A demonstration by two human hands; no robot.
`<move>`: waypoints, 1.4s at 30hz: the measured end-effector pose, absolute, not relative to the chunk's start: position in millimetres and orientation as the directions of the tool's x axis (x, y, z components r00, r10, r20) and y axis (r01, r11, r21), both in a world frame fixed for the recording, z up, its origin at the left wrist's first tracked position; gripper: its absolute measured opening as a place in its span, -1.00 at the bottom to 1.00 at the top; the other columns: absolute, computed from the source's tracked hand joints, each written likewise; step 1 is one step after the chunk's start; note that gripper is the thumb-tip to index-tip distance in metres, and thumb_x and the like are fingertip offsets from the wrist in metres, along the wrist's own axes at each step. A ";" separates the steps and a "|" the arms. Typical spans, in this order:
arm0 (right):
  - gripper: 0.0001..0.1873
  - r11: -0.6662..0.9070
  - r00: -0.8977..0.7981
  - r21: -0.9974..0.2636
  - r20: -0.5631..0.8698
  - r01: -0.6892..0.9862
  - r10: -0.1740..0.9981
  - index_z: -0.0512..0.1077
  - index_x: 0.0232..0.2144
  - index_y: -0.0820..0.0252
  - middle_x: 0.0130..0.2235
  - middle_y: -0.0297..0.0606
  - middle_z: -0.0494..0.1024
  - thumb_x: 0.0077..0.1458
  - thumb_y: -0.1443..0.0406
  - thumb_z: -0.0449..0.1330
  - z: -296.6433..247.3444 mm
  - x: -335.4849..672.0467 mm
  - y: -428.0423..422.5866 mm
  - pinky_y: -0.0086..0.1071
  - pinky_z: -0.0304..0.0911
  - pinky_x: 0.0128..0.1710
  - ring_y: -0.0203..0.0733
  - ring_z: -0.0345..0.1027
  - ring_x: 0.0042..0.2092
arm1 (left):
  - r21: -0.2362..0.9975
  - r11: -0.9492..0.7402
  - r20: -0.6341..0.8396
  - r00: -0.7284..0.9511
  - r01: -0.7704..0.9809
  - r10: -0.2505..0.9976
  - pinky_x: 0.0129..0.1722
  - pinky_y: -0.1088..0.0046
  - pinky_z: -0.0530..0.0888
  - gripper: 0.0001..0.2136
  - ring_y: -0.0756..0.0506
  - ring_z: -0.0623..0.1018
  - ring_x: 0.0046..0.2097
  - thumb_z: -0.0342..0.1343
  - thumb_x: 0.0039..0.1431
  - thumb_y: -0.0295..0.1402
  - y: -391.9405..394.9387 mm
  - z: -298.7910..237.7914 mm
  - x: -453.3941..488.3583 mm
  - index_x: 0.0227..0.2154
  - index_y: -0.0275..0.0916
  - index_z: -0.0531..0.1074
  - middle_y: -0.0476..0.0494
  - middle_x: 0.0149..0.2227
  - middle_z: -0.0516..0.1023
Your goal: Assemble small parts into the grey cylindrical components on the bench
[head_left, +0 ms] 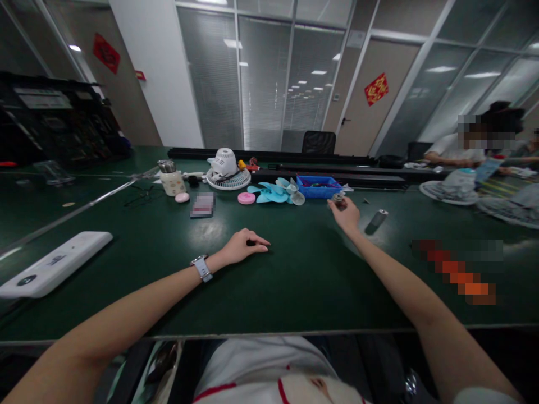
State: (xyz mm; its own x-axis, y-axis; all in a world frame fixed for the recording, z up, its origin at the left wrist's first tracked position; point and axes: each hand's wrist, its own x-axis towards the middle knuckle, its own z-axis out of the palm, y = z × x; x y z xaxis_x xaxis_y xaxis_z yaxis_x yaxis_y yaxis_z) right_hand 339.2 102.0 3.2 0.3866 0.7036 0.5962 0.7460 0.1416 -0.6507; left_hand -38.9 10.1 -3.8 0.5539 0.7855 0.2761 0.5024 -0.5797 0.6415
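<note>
My right hand is raised over the far right of the green table, its thumb and fingers closed on a small round metal part; fine detail is too small to tell. Nearby lies a dark cylinder with a pale end. Closest behind that hand is a blue plastic bin with small items inside. My left hand rests on the middle of the table, fingers loosely stretched out, thumb just below them, nothing visible between. Light blue fan blades and a pink round piece lie beyond it.
A white fan housing with grille and a patterned bottle stand at the back. At left lies a long white device. Right of my arm is a blurred orange-red object. A person sits at far right behind more fan grilles.
</note>
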 end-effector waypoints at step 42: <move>-0.75 0.575 -0.308 -0.243 0.651 0.781 0.694 0.60 -0.12 0.04 -0.13 -0.26 0.66 0.22 0.30 0.17 18.1 274.9 65.6 -0.22 0.32 -0.05 -0.09 0.51 -0.12 | 0.835 -0.360 0.306 0.193 0.417 0.932 -0.29 0.40 0.42 -0.65 -0.08 0.52 -0.33 -0.02 0.27 -0.06 18.2 -16.7 -36.8 -0.16 -0.25 0.45 -0.04 -0.40 0.50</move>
State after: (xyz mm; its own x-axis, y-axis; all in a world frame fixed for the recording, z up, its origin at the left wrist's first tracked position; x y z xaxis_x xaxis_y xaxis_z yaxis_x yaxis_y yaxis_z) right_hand 274.9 65.6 18.1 -0.3081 0.6942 0.6505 0.7813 0.5748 -0.2434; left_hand -36.8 18.2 -16.7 0.1934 0.9322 0.3060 0.4165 -0.3604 0.8346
